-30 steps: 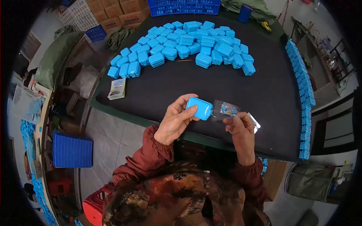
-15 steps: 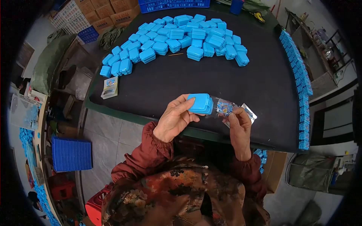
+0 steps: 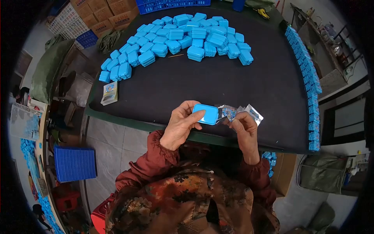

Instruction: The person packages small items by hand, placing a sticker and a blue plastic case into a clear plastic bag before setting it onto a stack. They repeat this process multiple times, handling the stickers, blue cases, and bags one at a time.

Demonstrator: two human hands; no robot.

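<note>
A small blue lidded plastic box (image 3: 210, 116) is gripped by my left hand (image 3: 175, 128), its thumb laid across the lid and the other fingers beneath. Just right of the box, a clear plastic bag with a colourful print (image 3: 228, 112) is pinched between thumb and fingers of my right hand (image 3: 247, 136). The bag's left end meets the box's right edge. Behind my right fingers, a stack of flat bags with a silvery white top (image 3: 254, 114) lies on the black table (image 3: 163, 89).
Many blue boxes (image 3: 159, 49) are heaped across the table's far side. A long row of printed boxes (image 3: 306, 74) lines the right edge. At left lies a stack of printed packets (image 3: 110, 93). A blue crate (image 3: 75, 163) stands on the floor at left, a cardboard box (image 3: 285, 175) below right.
My left hand has turned the box so its lid faces me more squarely and lowered it slightly. The bag in my right hand has shifted a little left, closer against the box.
</note>
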